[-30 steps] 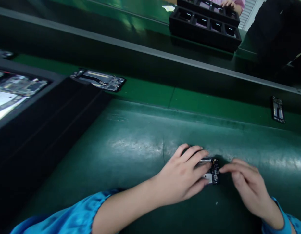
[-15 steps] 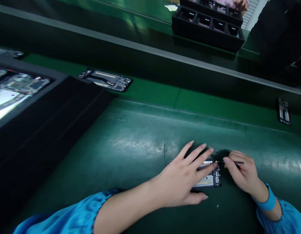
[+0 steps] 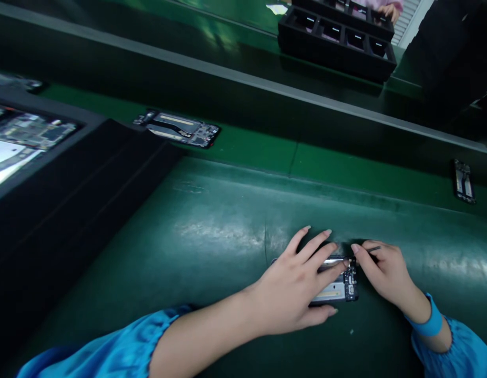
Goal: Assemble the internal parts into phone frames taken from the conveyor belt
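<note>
An opened phone body (image 3: 338,291) lies on the green mat, its small circuit board and metal plate showing at the right end. My left hand (image 3: 296,286) rests over it with fingers spread and hides the left part. Its thumb is near the phone's front edge, and one fingertip is on the upper right corner by the board. Pinched in my right hand (image 3: 387,270) is a thin dark tool (image 3: 374,249). The tool's tip is at that same corner, mostly hidden by fingers, so I cannot tell whether it touches.
A black foam tray (image 3: 89,173) with opened phone bodies stands at left. Along the green strip behind lie another phone body (image 3: 180,128) and a smaller-looking one (image 3: 464,181). Black compartment trays (image 3: 333,55) stand beyond a raised rail (image 3: 243,79); another person's hand (image 3: 391,11) is behind them.
My right hand has moved left and slightly up, bringing the tool closer to the phone's corner, its rear end tilted upward. My left hand stays almost still. The phones on the strip appear shifted slightly right.
</note>
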`<state>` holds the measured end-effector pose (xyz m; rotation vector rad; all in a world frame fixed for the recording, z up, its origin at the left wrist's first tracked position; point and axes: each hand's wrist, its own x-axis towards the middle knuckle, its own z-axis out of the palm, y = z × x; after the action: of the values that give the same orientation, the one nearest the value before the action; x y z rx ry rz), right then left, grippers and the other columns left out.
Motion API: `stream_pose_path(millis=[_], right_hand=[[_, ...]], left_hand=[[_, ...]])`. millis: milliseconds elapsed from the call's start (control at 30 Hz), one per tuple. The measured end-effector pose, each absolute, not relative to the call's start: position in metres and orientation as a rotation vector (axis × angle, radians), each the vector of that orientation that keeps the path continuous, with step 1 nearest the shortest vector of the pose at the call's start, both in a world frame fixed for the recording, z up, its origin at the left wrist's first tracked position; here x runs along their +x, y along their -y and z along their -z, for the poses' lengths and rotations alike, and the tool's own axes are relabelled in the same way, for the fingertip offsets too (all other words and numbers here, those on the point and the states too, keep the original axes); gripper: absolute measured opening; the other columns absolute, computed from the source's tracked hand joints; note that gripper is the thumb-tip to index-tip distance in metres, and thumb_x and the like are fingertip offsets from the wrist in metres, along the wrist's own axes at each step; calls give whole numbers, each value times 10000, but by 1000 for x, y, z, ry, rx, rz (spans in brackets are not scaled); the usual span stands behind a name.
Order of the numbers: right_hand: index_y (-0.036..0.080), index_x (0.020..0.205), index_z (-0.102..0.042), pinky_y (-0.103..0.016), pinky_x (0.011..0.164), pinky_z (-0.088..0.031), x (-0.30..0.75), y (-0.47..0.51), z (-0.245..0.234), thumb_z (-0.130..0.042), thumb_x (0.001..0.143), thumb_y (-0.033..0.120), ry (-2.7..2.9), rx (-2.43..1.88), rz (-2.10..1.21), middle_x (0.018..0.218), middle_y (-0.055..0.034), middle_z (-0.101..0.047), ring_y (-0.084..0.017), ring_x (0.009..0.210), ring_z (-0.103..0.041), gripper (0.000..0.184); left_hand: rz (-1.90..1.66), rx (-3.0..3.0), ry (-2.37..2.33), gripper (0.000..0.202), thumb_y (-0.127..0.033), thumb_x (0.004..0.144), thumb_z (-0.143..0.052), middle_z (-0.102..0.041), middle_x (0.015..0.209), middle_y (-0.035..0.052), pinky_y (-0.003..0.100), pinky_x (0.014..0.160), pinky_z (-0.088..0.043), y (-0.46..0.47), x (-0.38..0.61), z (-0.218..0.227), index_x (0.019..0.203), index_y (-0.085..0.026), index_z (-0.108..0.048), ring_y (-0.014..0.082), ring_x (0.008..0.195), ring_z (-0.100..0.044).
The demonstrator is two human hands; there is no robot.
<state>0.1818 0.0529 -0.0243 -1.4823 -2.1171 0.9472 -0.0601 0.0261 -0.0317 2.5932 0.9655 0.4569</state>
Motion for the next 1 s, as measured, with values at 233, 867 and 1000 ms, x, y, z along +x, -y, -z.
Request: stream_pose_path(millis=[233,867,1000], right_hand=[[190,522,-588,-211,393,-389,180,-75,10,-573,894,373,1828,-1803,-1866,401,2,-528,-119,342,-478,416],[145,517,-637,-112,307,-379,167,-79,10,-491,818,174,1792,-1976,-2096,588,-103,-710,-160,509,-695,335],[144,514,-646,-115,316,-403,171,-78,16,-489,823,200,1798,-1903,-2127,592,-120,-712,-167,515,-699,351]], left_hand=[[-505,2626,-992,607,-602,893,-584,-568,1364,124,641,1145,-251,-25,-59,35,1387,-249,-578,396,1385,-399],[-322,2149,-1142,122,-253,932,-625,-660,887,14,351,844,-399,-64,-115,5,927,-247,-747,189,894,-575],[-338,2078,-1039,185,-248,963,-586,-686,856,4,350,886,-386,-69,-124,9,895,-249,-758,175,883,-571]])
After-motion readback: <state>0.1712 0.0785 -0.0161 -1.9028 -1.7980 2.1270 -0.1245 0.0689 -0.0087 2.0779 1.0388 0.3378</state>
